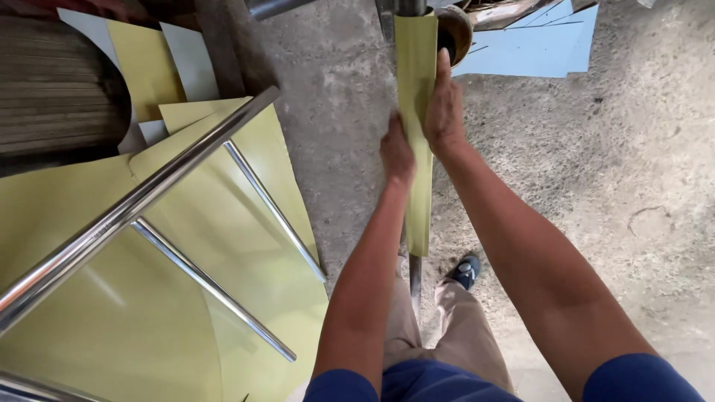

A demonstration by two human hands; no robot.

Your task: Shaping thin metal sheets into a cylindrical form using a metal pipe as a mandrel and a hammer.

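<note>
Blue sleeves, khaki trousers, dark shoe [465, 271]

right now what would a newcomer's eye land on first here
First, the two bare hands at top centre: the left hand and right hand press a long yellow-green strip around a narrow upright metal bar. Next, the shiny steel tube frame slanting across the left side, over big yellow-green sheets on the concrete floor. Pale blue sheets lie at top right.
</note>
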